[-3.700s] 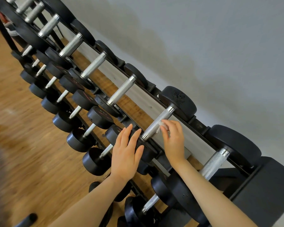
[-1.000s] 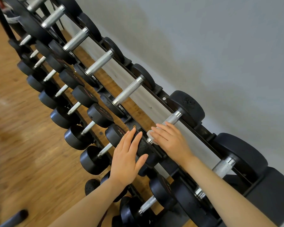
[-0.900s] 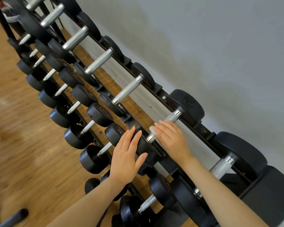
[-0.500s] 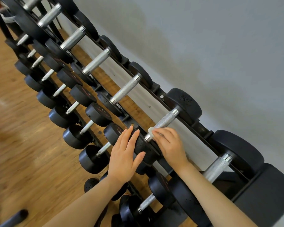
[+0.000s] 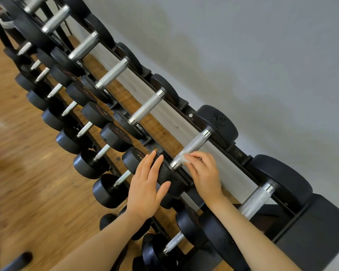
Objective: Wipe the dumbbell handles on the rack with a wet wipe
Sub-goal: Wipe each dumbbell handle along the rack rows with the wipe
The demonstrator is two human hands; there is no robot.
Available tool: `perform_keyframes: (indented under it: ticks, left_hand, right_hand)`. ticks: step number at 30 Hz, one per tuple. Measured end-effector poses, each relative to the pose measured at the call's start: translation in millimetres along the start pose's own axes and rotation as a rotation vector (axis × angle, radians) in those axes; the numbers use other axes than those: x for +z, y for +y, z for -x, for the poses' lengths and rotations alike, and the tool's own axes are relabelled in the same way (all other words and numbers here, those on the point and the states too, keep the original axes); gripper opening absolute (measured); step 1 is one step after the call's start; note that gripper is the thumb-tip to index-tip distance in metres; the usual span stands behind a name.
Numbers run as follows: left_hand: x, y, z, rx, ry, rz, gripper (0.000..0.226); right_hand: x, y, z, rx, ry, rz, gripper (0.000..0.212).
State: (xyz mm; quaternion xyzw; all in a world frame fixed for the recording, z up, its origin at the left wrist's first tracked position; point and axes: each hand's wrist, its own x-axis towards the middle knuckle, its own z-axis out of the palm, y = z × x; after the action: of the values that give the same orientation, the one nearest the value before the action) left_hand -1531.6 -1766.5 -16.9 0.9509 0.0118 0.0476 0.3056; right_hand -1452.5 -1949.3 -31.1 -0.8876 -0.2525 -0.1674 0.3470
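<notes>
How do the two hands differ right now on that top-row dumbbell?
The right hand pinches a white wet wipe against the knurled handle; the left hand holds nothing. The left hand lies flat, fingers extended, on the near black weight head; the right hand's fingers are curled. Both touch the same dumbbell.

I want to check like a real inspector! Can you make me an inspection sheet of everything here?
Surface: black tiered rack standing on a wood floor.
Job's things: white wet wipe pressed on the near end of a knurled dumbbell handle; more dumbbells fill the tiers.
Clutter: nothing seen.
Hands: right hand pinches the wipe; left hand lies flat on that dumbbell's near head.
Cables: nothing seen.
Surroundings: plain grey wall behind.
</notes>
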Motion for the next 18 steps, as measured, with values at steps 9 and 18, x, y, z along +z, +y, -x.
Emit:
perform_keyframes:
  ticks: [9, 18]
  left_hand:
    - [2.4, -0.4, -0.5, 0.014, 0.022, 0.029, 0.065]
    - [2.5, -0.5, -0.7, 0.006, 0.02, 0.024, 0.065]
  right_hand:
    - [0.7, -3.6, 3.2, 0.027, -0.12, -0.122, 0.027]
    - [4.2, -1.4, 4.3, -0.023, -0.128, -0.105, 0.02]
